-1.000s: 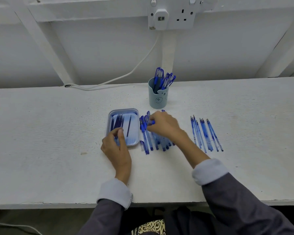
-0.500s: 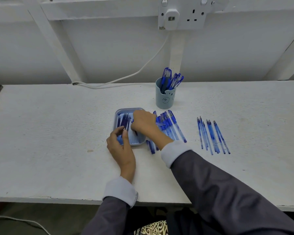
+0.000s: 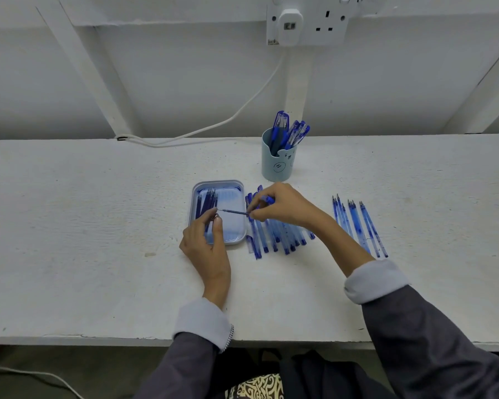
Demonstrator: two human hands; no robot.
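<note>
Fingers point(image 3: 250, 209) seemingly around thin refill point(image 3: 233, 211)

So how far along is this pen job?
Done, it seems: some capped pens stand in the cup. In hand: one thin refill, pinched by the right hand above the tray, its other end at the left hand. Left: spare refills in the tray, and two rows of pen parts, middle row and right row. Likely under halfway.
</note>
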